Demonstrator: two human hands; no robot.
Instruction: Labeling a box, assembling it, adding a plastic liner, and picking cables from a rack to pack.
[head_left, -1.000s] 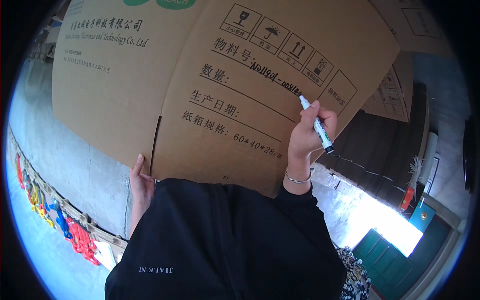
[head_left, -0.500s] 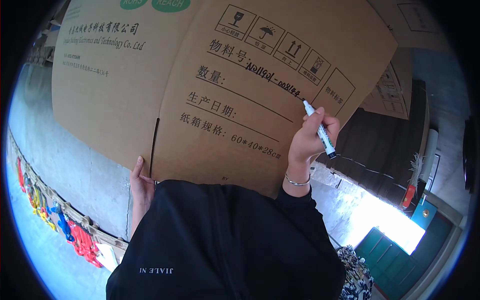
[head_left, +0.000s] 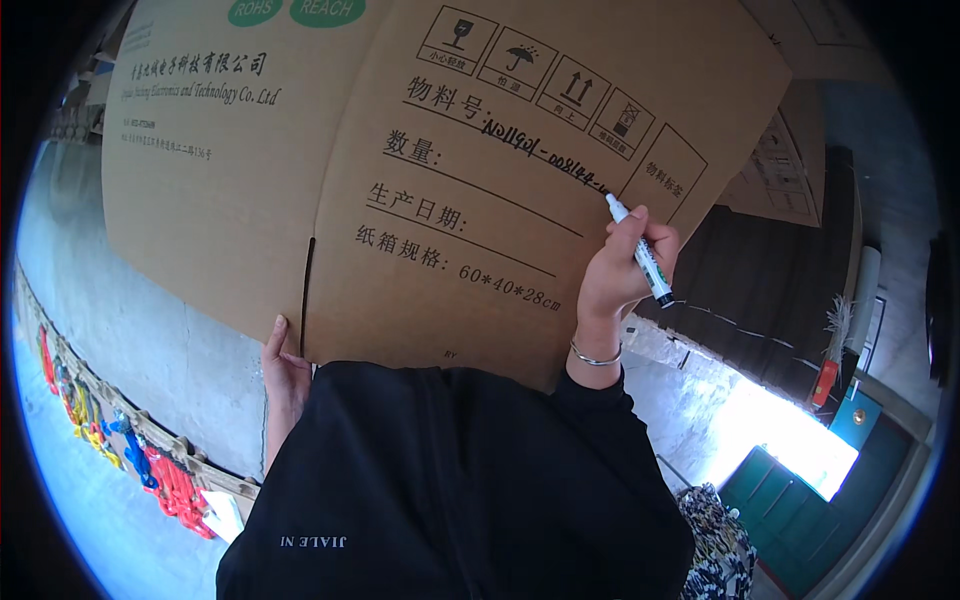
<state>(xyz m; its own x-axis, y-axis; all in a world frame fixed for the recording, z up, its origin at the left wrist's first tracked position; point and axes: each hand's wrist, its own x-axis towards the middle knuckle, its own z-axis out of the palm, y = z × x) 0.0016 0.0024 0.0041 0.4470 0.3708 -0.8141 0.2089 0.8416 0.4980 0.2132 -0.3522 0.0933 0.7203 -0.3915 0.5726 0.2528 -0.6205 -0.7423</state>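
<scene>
A large flattened brown cardboard carton (head_left: pixel 300 180) with printed labels and symbols fills the upper middle of the view. My right hand (head_left: pixel 620 270) grips a white marker pen (head_left: pixel 640 255) whose tip touches the carton at the end of a handwritten dark line near the carton's right edge. A thin bracelet sits on that wrist. My left hand (head_left: pixel 285 375) holds the carton's lower edge from below, fingers pressed flat against it. My black garment covers the lower middle of the picture.
A grey concrete floor (head_left: pixel 150 330) lies to the left, with a row of colourful items (head_left: pixel 120 440) along a cardboard strip. More stacked cartons (head_left: pixel 790 160) and a dark pile sit to the right. Green crates (head_left: pixel 800 500) stand at the lower right.
My right hand has moved the marker rightward along the handwritten line, adding more characters. The carton has shifted slightly; my left hand stays on its lower edge.
</scene>
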